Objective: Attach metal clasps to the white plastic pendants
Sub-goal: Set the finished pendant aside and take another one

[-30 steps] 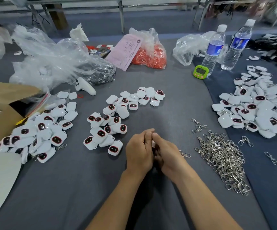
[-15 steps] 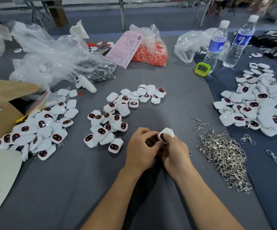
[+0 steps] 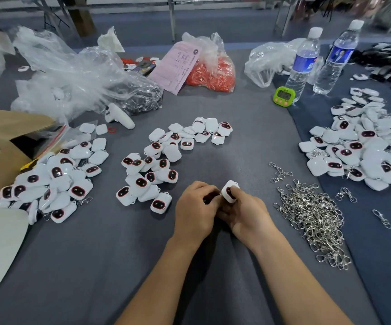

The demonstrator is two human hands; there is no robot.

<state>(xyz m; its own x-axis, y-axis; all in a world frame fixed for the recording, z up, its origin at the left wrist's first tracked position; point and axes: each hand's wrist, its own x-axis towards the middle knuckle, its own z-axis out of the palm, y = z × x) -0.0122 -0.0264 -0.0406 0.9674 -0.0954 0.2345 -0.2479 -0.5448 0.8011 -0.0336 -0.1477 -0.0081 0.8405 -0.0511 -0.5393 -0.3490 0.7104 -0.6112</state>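
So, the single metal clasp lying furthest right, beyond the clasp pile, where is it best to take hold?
Pinch the single clasp across its narrow middle, from straight above, probably with the right hand, which is nearer. It lies flat on the cloth, long and thin, apart from the clasp pile, so nothing tangles with it.

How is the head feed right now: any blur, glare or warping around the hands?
Head view: left hand and right hand with the pendant are sharp; soft even light, faint shadow between the forearms; small glints on the clasp pile, no washout; the wide lens tilts the bottles outward; the far top right background is blurred.
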